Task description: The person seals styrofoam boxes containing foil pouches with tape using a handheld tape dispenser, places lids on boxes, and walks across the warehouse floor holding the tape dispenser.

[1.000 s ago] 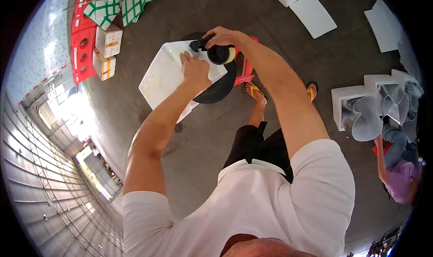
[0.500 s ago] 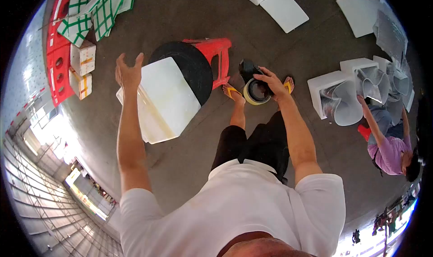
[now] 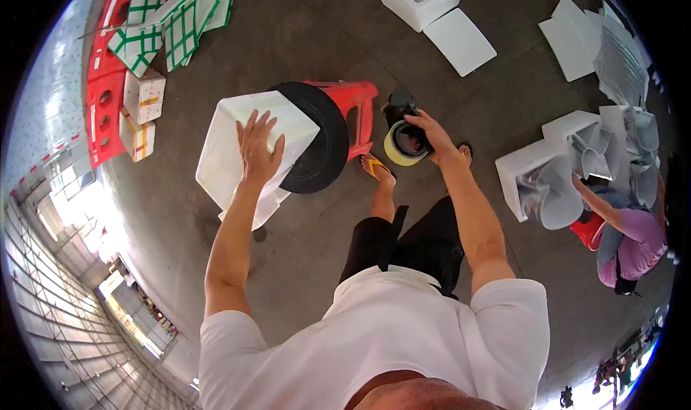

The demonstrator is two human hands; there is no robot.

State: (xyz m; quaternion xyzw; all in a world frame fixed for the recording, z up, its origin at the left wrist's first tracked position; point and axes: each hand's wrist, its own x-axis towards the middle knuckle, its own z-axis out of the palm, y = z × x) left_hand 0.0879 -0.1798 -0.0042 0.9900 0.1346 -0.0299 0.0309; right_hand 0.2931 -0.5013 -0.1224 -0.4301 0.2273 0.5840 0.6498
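A white foam box [image 3: 227, 140] sits tilted on a round black top [image 3: 324, 140], beside a red plastic stool [image 3: 360, 115]. My left hand [image 3: 259, 147] lies on the box with its fingers spread. Off to the right, my right hand [image 3: 430, 133] is wrapped round a black tape dispenser [image 3: 398, 107] that carries a wide roll of yellowish tape [image 3: 404, 145]. The dispenser is in the air above my sandalled feet, apart from the box.
Green-taped foam boxes [image 3: 183, 32] and a red barrier [image 3: 104, 111] stand at the upper left. Foam boxes with silvery liners [image 3: 551, 187] are at the right, near a seated person in a pink top [image 3: 637, 241]. A foam lid [image 3: 461, 41] lies at the top.
My left hand has moved right from the box's far left edge onto its surface. The box has turned and shows different faces. The person at the right has bent forward.
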